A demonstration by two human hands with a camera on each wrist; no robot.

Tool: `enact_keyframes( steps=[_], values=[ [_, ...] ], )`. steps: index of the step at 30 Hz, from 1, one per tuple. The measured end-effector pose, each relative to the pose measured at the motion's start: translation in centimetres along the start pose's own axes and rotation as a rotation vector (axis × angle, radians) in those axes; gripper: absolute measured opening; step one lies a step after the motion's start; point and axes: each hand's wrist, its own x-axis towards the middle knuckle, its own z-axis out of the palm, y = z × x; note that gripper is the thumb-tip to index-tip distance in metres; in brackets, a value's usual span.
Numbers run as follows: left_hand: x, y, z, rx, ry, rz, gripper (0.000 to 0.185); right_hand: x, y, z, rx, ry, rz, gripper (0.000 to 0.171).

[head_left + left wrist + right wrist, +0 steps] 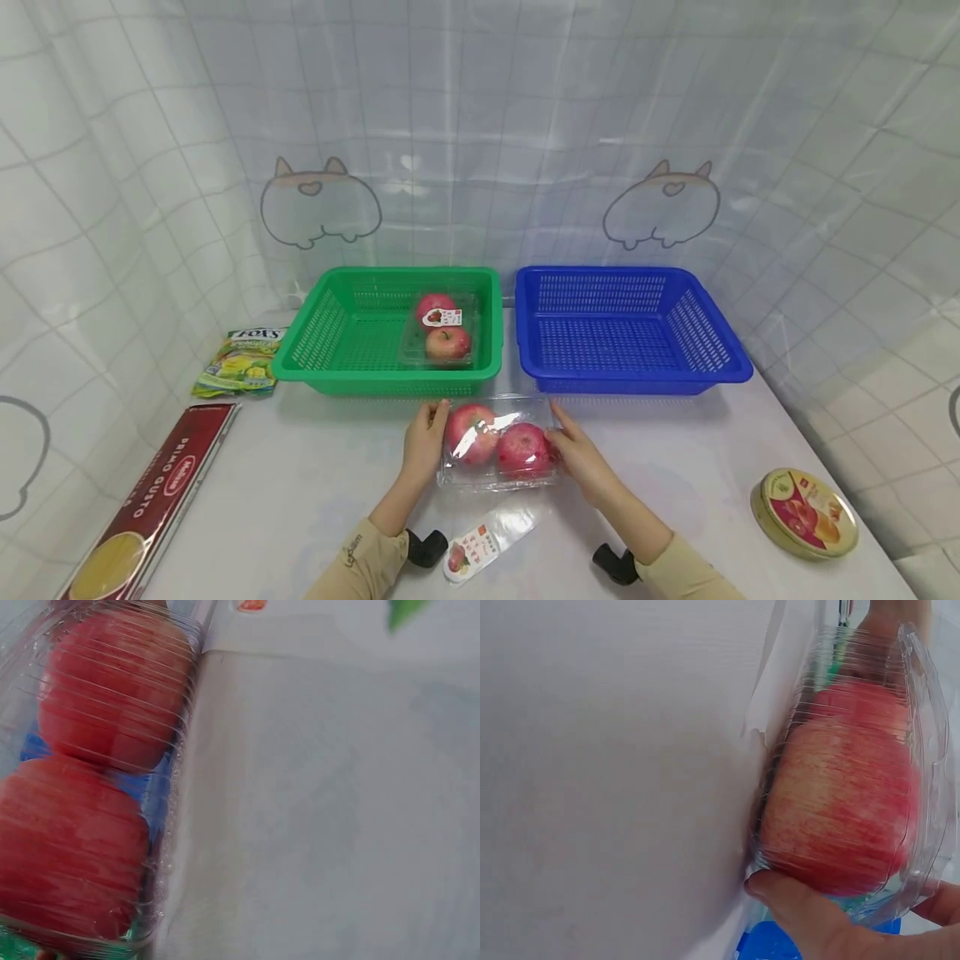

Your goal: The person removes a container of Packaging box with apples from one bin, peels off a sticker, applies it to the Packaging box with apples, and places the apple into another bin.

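Observation:
A clear plastic clamshell box (498, 483) with two red apples (524, 451) inside is held over the white table, in front of two baskets. My left hand (423, 442) grips its left end, and my right hand (585, 457) grips its right end. In the right wrist view the right thumb (802, 907) presses the box's edge beside an apple (840, 802). The left wrist view shows both apples (116, 690) through the ribbed plastic; most of the left hand is out of that view. Below the box lies a clear strip with a printed apple label (472, 554).
Behind the box stand a green basket (382, 387) holding another box of apples (447, 342) and a blue basket (637, 387). At left lie a FOX'S candy bag (240, 362) and a long red pasta pack (157, 492). A round tin (806, 512) sits at right.

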Motion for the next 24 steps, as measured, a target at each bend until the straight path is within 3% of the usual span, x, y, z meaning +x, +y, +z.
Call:
enact_keyframes(
  steps=[3,7,10,12,18,24],
  values=[
    [0.1,0.1,-0.1,-0.006,-0.039,-0.014,0.045,-0.2,-0.2,0.0,-0.032,0.010,0.004,0.058],
    [0.1,0.9,-0.9,-0.007,-0.165,-0.050,0.057,-0.5,-0.3,-0.3,-0.051,0.024,0.012,0.058],
    [-0.8,1.8,-2.3,0.006,-0.245,-0.083,0.064,-0.9,-0.4,-0.6,-0.081,0.029,0.002,0.060],
    [-1.9,2.2,-3.3,0.023,-0.259,-0.093,0.064,-1.2,-0.6,-0.8,-0.110,0.036,-0.020,0.060],
    [-5.5,2.8,-5.8,0.105,-0.262,-0.090,0.052,-2.0,-1.7,-1.0,-0.175,0.084,-0.163,0.060],
    [-7.8,2.3,-6.1,0.233,-0.273,-0.094,0.046,-2.6,-2.1,-0.4,-0.310,0.121,-0.394,0.057]
  ],
)
